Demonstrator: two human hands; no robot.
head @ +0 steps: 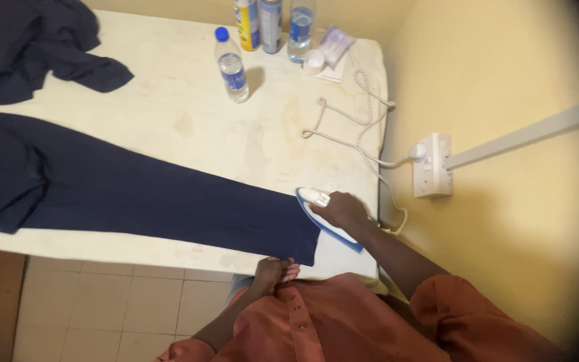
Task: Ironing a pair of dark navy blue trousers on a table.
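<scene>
Dark navy trousers lie flat across a cream-covered table, one leg reaching toward me. My right hand grips the handle of a blue and white iron that rests at the hem end of the leg. My left hand pinches the hem at the table's near edge. The iron's braided cord loops over the table to a wall socket.
Another dark garment is bunched at the table's far left. A water bottle stands mid-table; two spray cans, another bottle and a small packet sit at the far edge. Yellow wall on the right, tiled floor below.
</scene>
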